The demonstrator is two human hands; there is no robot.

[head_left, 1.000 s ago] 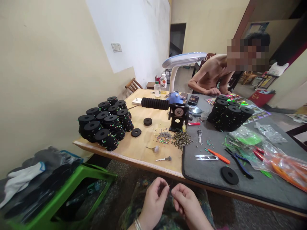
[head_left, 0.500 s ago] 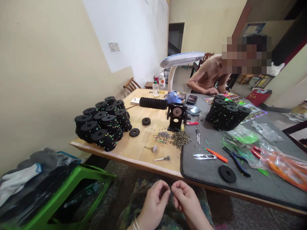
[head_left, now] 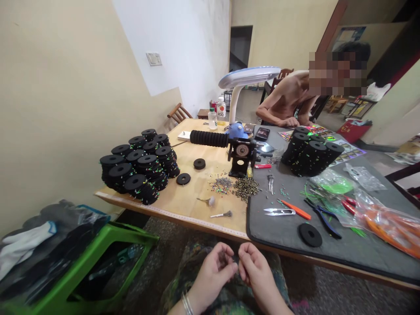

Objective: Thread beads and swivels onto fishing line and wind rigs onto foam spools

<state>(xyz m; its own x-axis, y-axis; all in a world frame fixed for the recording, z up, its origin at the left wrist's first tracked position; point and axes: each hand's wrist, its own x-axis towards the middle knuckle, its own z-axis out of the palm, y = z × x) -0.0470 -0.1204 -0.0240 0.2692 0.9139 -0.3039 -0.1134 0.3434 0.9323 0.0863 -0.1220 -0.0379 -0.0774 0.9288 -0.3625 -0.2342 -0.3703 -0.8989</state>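
Note:
My left hand (head_left: 215, 267) and my right hand (head_left: 256, 267) are held close together above my lap, in front of the table edge. The right fingertips are pinched together. On the left, the fingers curl inward with the thumb near them, and a small gap shows between index finger and thumb. Whatever lies between the fingertips is too fine to make out. Nearest on the table are a black foam ring (head_left: 302, 236), thread snips (head_left: 279, 211), two small brush-like tufts (head_left: 225, 214) and a pile of dark metallic beads (head_left: 246, 189).
Black foam spools (head_left: 144, 164) stand at the left, and more spools (head_left: 310, 153) at the right. A winding device (head_left: 242, 153) and a lamp (head_left: 236, 130) stand mid-table. Pliers (head_left: 324, 221) and plastic bags (head_left: 387, 218) lie rightward. Another person (head_left: 285, 100) sits across.
My hands have moved slightly apart at the fingertips. The left thumb has swung away from the index finger, widening that gap. The view has shifted a little.

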